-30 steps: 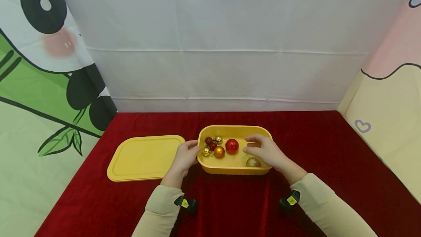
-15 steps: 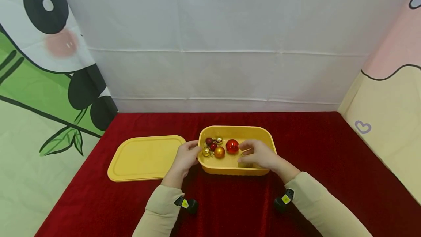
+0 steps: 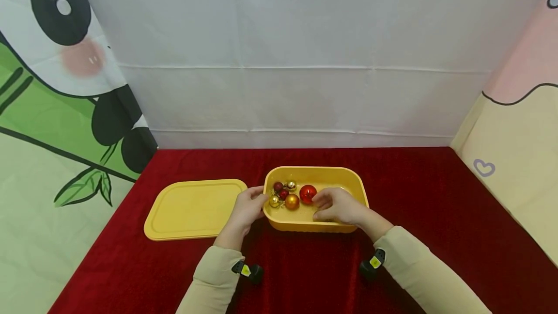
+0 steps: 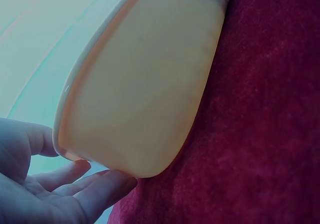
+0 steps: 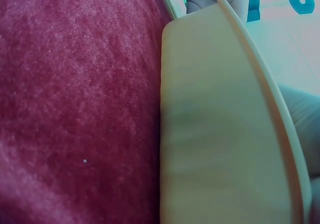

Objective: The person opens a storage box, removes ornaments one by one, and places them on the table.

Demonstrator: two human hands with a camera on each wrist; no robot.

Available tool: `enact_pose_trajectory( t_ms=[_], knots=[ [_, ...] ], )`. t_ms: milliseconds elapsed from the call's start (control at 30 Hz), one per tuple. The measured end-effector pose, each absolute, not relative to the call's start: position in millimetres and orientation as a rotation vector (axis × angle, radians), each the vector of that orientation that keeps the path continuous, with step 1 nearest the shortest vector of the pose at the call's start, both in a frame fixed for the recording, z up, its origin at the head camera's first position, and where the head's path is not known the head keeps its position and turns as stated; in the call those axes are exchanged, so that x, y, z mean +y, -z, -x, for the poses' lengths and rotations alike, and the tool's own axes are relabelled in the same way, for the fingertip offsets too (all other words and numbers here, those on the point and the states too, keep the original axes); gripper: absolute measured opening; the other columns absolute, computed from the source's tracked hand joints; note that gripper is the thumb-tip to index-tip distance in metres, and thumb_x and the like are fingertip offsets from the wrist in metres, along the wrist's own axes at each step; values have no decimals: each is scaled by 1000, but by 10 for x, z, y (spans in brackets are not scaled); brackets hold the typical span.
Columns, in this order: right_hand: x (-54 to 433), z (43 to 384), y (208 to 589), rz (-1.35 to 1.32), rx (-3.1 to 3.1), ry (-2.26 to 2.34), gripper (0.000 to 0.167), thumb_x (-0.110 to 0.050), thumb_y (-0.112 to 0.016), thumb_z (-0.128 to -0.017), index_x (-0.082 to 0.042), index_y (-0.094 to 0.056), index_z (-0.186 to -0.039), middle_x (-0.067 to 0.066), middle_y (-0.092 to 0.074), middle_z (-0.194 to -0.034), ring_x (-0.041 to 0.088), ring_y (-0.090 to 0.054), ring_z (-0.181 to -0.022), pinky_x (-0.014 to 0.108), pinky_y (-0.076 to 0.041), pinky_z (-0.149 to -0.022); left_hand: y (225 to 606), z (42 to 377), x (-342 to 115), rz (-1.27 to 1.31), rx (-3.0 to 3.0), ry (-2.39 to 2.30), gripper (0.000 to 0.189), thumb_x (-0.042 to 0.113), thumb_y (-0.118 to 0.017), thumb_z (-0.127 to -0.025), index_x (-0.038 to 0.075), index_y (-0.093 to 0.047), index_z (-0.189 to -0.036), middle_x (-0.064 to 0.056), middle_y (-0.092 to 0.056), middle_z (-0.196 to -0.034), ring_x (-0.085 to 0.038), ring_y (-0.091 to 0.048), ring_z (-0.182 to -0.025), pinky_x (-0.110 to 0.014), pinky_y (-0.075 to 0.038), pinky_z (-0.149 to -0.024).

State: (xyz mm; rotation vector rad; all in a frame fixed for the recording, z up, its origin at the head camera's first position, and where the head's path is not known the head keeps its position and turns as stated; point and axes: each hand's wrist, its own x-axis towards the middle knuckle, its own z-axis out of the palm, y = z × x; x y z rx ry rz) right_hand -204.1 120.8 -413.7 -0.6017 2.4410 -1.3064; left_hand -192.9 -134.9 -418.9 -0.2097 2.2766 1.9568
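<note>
Left hand (image 3: 246, 207) gripping yellow box (image 3: 305, 227), right hand (image 3: 342, 207) inside by 1 red ball (image 3: 307, 193) (cannot tell if holding anything)

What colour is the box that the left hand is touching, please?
The box is plain yellow; the head view shows it best.

Right hand (image 3: 337, 206): palm hidden from here. Sleeves (image 3: 427, 268): cut off below. Yellow box (image 4: 135, 93): cropped in both wrist views.
</note>
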Motion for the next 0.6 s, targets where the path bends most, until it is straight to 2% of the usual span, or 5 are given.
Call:
enact_pose_trajectory(
  t_ms=[200, 333, 467, 600],
  knots=[
    [1234, 2043, 4135, 678, 2471, 1211, 31, -13, -76, -74, 5, -67, -98, 12, -70, -94, 13, -63, -84, 25, -54, -75, 4214, 1938, -1352, 226, 2275, -1952, 41, 14, -51, -94, -3, -50, -132, -23, -59, -120, -26, -63, -102, -40, -56, -82],
    [1261, 2047, 4132, 701, 2455, 1177, 27, -10, -73, -74, 4, -69, -97, 10, -71, -93, 8, -60, -80, 21, -51, -71, 4178, 1900, -1339, 210, 2254, -1964, 42, 13, -50, -95, -5, -48, -133, -25, -57, -123, -30, -61, -106, -40, -56, -83],
    [1280, 2049, 4119, 690, 2466, 1192, 27, -14, -76, -75, 1, -70, -96, 8, -71, -91, 8, -60, -80, 22, -51, -72, 4148, 1878, -1337, 188, 2245, -1964, 42, 13, -49, -96, -6, -46, -134, -26, -56, -124, -32, -60, -109, -42, -55, -84],
    [1297, 2046, 4079, 692, 2506, 1219, 29, -20, -79, -75, -2, -70, -96, 4, -70, -91, 10, -58, -83, 26, -50, -77, 4224, 1924, -1359, 209, 2261, -1959, 41, 14, -50, -95, -3, -49, -132, -23, -58, -121, -28, -61, -105, -39, -56, -82]
  ],
)
